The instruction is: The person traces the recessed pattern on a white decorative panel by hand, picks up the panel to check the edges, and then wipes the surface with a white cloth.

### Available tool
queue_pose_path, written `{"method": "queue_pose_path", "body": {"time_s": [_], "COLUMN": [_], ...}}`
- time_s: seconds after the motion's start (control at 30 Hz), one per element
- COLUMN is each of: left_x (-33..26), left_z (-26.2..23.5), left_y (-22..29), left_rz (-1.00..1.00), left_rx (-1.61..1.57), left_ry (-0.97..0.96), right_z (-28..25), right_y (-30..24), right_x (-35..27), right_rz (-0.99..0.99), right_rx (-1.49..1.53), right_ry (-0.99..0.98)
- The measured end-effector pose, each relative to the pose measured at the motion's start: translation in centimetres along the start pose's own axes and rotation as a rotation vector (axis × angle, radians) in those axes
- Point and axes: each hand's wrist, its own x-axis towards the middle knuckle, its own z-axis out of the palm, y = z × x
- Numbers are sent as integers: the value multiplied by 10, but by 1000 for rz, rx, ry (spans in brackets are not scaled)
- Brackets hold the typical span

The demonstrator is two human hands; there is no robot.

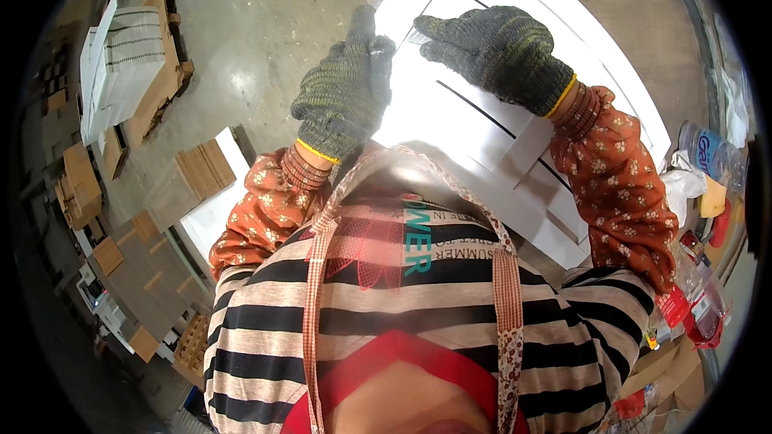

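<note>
Both my hands wear dark green knitted gloves with yellow cuffs. My left hand [342, 92] is at the left edge of the white panels [474, 104], its fingers stretched forward, with nothing visible in them. Over the panels, my right hand [503, 56] points left, its fingertips closed around a small, clear, shiny bit that I cannot make out. Black strips [474, 108] lie in lines between the white pieces.
On the left, white boards [133, 60] are stacked on a pallet, with cardboard bundles [205, 169] nearer me. At right lie a clear plastic bottle [712, 153], a white plastic bag [683, 189] and red packaging [704, 321].
</note>
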Motion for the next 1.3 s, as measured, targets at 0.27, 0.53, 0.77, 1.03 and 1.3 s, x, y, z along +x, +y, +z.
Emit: {"method": "queue_pose_path", "body": {"time_s": [0.27, 0.53, 0.77, 1.03, 1.3], "left_x": [1, -1, -1, 2, 0], "left_z": [-7, -5, -8, -13, -11], "left_y": [5, 1, 3, 11, 5], "left_rz": [26, 24, 106, -70, 40], "left_rx": [-54, 8, 15, -30, -14], "left_ry": [-4, 7, 33, -60, -65], "right_z": [16, 10, -18, -8, -9], "right_y": [24, 17, 16, 23, 17], "right_x": [1, 8, 11, 11, 5], "right_rz": [-231, -149, -196, -260, -30], "right_rx": [29, -38, -1, 35, 229], "right_ry": [103, 46, -46, 5, -51]}}
